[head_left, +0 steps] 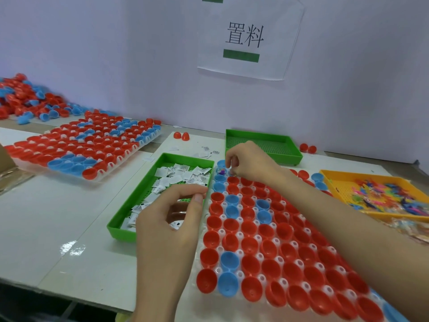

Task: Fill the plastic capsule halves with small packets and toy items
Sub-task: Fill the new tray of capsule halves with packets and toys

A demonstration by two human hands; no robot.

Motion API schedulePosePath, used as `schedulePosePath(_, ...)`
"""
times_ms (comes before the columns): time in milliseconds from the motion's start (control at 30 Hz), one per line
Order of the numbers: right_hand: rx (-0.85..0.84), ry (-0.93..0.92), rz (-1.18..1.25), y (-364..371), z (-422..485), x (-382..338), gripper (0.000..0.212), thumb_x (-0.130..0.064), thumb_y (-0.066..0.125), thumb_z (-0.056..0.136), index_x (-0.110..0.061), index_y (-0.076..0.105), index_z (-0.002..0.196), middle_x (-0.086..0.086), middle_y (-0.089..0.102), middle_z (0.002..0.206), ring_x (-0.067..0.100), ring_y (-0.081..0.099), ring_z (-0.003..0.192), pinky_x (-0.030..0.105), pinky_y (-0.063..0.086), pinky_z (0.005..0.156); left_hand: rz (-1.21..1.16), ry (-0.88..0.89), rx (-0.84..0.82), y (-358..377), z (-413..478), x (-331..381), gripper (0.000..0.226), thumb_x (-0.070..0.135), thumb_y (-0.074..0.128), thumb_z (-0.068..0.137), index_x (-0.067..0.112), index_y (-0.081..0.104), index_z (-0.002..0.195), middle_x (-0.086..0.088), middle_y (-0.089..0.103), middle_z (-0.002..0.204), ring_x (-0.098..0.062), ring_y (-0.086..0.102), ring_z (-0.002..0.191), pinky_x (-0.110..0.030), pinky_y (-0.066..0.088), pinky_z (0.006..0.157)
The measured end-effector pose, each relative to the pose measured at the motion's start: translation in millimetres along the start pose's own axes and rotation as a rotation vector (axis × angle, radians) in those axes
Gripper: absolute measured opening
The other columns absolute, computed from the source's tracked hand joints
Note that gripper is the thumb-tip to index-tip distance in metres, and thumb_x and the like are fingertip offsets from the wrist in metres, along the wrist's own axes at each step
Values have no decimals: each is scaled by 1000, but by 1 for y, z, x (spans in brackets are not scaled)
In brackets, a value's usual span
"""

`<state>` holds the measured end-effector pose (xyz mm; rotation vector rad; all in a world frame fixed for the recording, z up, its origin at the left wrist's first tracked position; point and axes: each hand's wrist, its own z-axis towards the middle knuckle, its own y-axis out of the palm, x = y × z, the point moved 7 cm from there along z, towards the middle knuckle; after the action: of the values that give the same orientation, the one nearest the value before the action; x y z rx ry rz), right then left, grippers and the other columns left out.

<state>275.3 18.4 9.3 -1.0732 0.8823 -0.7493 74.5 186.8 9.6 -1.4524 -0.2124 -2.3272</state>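
Misdrop risk at the top corner of the capsules (267,242).
Right hand (251,162) sits over their upper-left end, fingers bunched downward; I can't tell what they clamp, if anything. The halves are packed tight, so a loose piece could land in a neighbour or bounce out. Left hand (169,219) curls over the packets (185,175), thumb meeting forefinger. Its grip is unclear to me, so a double-pick is possible. Capsules fill centre to lower right: red and blue, mouths up, nearly all empty, one blue half (221,171) loaded.
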Motion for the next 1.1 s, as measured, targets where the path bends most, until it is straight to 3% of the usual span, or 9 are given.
schedulePosePath(233,-67,-54,-7,-2,-4,2,16,-4,66,87,-14,75,95,-3,74,86,10,68,82,34,58,81,24,15,1,-1,0,2,29,9,66,89,35,74,83,21,74,85,-6,70,81,-11,51,68)
schedulePosePath(333,-103,-36,50,-3,-5,9,16,-11,71,87,-19,74,100,-9,74,84,4,68,81,31,58,81,25,18,5,-1,0,2,30,8,66,88,36,74,82,21,74,84,-6,70,80,-11,50,68)
schedulePosePath(433,-116,-21,62,-2,-5,13,19,-14,79,82,-22,74,99,-14,69,82,1,65,81,31,58,79,27,23,-2,0,0,2,33,5,67,89,36,74,82,21,73,82,-5,70,79,-10,50,66)
schedulePosePath(600,-111,5,70,-1,1,15,22,-13,82,77,-19,75,97,-7,70,84,5,65,80,31,58,76,32,22,-12,1,-1,2,31,7,68,88,37,74,82,21,73,82,-4,69,79,-10,51,66)
schedulePosePath(867,-113,6,-82,5,11,0,24,-4,74,74,-25,66,82,-11,60,73,11,60,70,31,52,61,45,19,-15,0,-1,0,30,8,68,90,37,74,84,23,73,83,-4,69,79,-10,51,64)
schedulePosePath(1100,-198,-19,-144,8,18,-2,16,-3,77,77,-18,69,77,-5,60,76,18,66,73,35,58,66,50,28,-8,-1,0,1,27,10,69,87,37,74,83,24,72,82,-4,69,80,-10,51,66)
